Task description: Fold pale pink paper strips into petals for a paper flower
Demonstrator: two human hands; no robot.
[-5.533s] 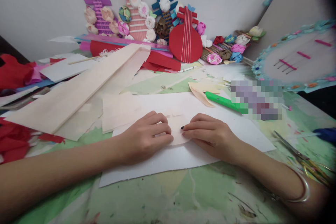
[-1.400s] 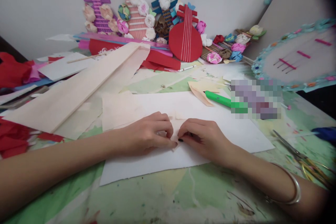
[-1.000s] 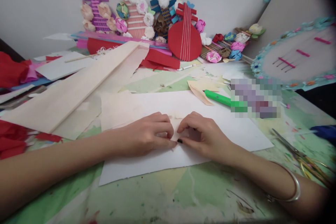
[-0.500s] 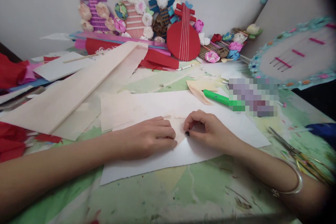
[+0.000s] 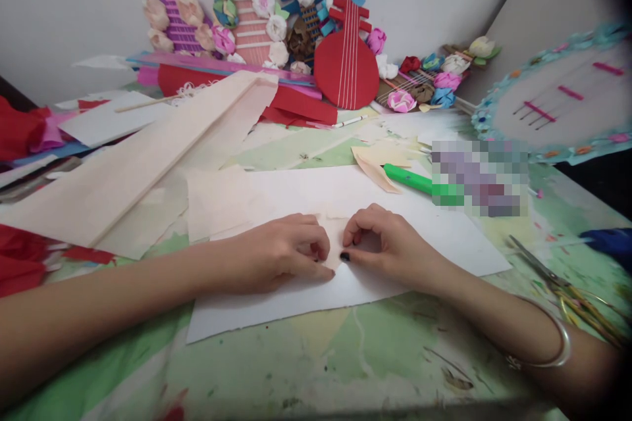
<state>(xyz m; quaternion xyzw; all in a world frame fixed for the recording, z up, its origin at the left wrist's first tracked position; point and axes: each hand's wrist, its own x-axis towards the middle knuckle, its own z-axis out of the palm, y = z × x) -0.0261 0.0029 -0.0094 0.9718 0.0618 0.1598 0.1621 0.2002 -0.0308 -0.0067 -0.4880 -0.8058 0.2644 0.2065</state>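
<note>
A small piece of pale peach crepe paper (image 5: 336, 231) lies on a white paper sheet (image 5: 237, 316), partly covered by my hands. My left hand (image 5: 276, 253) is closed on its left side, fingers curled and thumb at the lower edge. From the right, my right hand (image 5: 390, 243) pinches the same piece, thumb and fingertips bent toward each other. Only a narrow gap separates the two hands. Behind my left hand is a flat peach rectangle of paper (image 5: 217, 200). Beyond my right hand lie a curved peach petal-like piece (image 5: 375, 171) and a green pen-shaped tool (image 5: 415, 183).
Scissors (image 5: 553, 279) lie to the right, past a blurred-out packet (image 5: 478, 181). A long folded peach strip (image 5: 148, 158) crosses the left side. Along the wall stand flower-covered paper instruments and a red lute shape (image 5: 345, 72). Red paper (image 5: 22, 256) sits at far left.
Both hands have drawn slightly closer together over the peach crepe paper. My left thumb has moved apart from its curled fingers, and the right fingertips have shifted a little left.
</note>
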